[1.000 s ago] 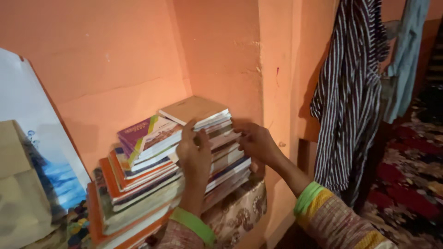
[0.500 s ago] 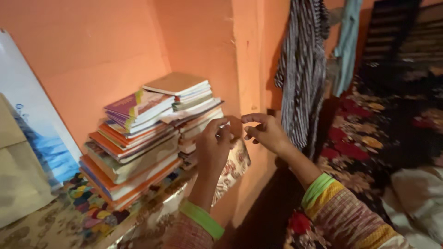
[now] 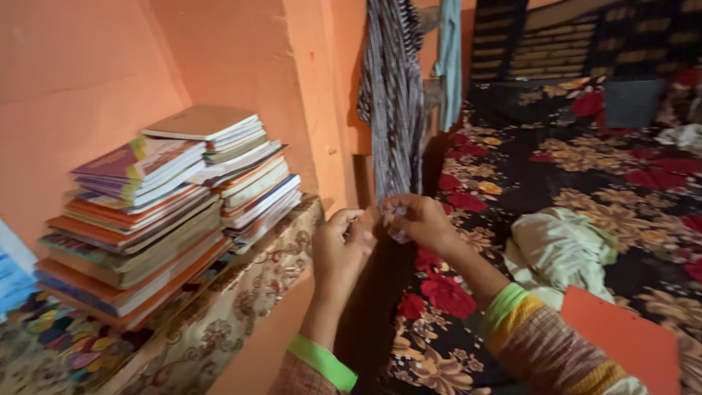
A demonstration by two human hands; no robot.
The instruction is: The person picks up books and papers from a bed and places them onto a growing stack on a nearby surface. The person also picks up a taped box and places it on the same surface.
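Observation:
My left hand (image 3: 338, 247) and my right hand (image 3: 422, 223) meet in front of the shelf's edge, fingertips pinched together. A small pale scrap (image 3: 398, 235) shows between the fingers; its kind is too small to tell. Both wrists wear patterned sleeves with green cuffs. To the left, two leaning stacks of books (image 3: 157, 212) rest on a shelf covered by a floral cloth (image 3: 241, 307), apart from my hands.
Orange walls (image 3: 241, 66) frame the shelf niche. A striped garment (image 3: 391, 95) and a pale blue one (image 3: 450, 58) hang at the wall's corner. A dark floral bedspread (image 3: 585, 168) lies to the right, with a crumpled pale cloth (image 3: 556, 249) and an orange board (image 3: 621, 340).
Both hands left the right book stack and drew back toward me, meeting in front of the shelf edge. The view swung right, bringing the bedspread into sight.

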